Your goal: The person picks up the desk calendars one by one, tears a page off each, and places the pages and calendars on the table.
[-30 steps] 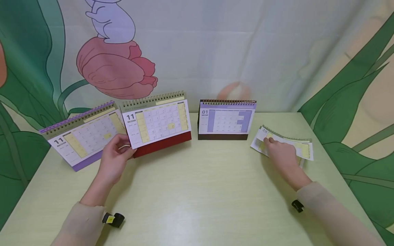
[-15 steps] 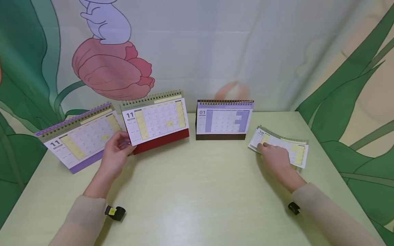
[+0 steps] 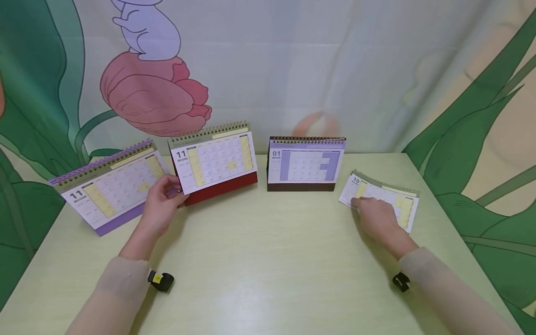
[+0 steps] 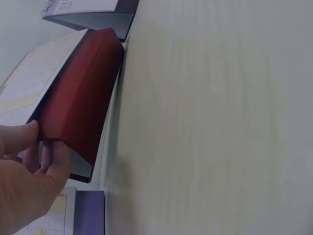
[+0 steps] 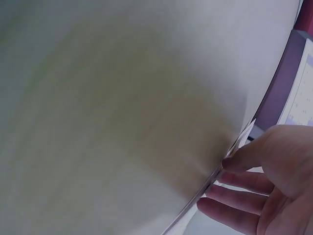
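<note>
My left hand point(image 3: 161, 202) grips the lower left corner of a desk calendar point(image 3: 217, 160) with a red stand. In the left wrist view the thumb lies on its page side, with fingers under the red stand point(image 4: 80, 88). This calendar leans tilted and shows month 11. At the right, my right hand point(image 3: 377, 216) has its fingertips on a spiral-bound calendar pad point(image 3: 404, 211) showing month 10, which lies nearly flat. In the right wrist view the thumb and fingertips line up along the thin edge of the pages point(image 5: 188, 213); the hand hides part of the pad.
A purple-based calendar point(image 3: 117, 190) stands tilted at the left, beside my left hand. Another calendar point(image 3: 305, 160), with month 01 and a dark base, stands upright at the back middle. The pale table point(image 3: 268, 260) meets a printed curtain point(image 3: 268, 70) behind.
The pad under my right hand has come down from a raised, bent position to lie flatter. My left hand and the red calendar have shifted only slightly.
</note>
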Demonstrator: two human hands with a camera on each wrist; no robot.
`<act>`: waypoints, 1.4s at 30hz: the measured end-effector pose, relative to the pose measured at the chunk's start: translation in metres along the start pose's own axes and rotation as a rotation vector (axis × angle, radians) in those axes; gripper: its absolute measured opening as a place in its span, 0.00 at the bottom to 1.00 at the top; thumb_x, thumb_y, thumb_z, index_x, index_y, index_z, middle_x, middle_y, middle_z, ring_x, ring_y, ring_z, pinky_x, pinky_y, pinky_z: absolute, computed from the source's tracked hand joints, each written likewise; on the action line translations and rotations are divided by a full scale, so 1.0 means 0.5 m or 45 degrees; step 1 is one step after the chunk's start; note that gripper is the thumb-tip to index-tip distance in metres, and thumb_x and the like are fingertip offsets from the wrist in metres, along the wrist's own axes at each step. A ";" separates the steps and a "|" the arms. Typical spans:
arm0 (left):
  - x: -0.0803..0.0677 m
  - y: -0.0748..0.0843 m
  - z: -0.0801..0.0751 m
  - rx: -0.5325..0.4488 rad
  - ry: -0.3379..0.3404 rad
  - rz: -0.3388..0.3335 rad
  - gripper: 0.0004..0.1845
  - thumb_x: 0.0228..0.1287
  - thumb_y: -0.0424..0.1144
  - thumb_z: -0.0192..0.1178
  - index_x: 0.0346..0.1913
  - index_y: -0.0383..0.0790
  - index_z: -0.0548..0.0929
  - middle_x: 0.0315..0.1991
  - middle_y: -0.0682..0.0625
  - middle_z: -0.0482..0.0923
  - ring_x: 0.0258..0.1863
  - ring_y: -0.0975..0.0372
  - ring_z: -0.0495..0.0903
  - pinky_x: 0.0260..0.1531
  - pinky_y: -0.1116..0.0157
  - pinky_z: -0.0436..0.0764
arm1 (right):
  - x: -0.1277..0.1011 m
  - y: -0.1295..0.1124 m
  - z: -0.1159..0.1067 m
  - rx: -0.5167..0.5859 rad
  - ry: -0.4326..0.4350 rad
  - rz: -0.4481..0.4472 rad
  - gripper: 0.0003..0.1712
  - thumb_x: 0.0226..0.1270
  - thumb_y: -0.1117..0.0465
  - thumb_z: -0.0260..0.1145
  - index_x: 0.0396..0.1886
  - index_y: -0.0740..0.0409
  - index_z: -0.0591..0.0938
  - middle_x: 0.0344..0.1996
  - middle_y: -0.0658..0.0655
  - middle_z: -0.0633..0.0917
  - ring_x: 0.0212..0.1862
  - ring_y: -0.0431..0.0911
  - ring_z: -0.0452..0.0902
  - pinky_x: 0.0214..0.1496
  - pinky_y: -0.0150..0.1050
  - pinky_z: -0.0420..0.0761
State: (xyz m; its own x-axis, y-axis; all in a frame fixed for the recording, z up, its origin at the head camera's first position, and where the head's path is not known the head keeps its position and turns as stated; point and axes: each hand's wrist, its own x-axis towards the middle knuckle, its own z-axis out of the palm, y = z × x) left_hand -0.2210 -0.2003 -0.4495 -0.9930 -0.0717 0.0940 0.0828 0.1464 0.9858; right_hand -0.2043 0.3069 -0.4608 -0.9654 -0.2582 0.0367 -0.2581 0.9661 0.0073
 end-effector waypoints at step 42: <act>0.071 -0.037 -0.014 0.138 -0.136 -0.136 0.16 0.63 0.14 0.56 0.53 0.20 0.71 0.50 0.33 0.77 0.41 0.64 0.77 0.39 0.73 0.80 | 0.030 0.037 -0.013 0.281 0.063 0.060 0.12 0.72 0.66 0.64 0.49 0.67 0.87 0.48 0.66 0.87 0.52 0.62 0.83 0.50 0.59 0.81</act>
State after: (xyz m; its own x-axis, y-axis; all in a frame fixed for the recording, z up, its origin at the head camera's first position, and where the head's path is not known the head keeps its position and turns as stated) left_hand -0.2570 -0.2125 -0.4634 -0.9994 0.0117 -0.0315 -0.0276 0.2498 0.9679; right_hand -0.2232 0.3210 -0.4537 -0.9749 -0.2074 0.0805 -0.2201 0.9517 -0.2142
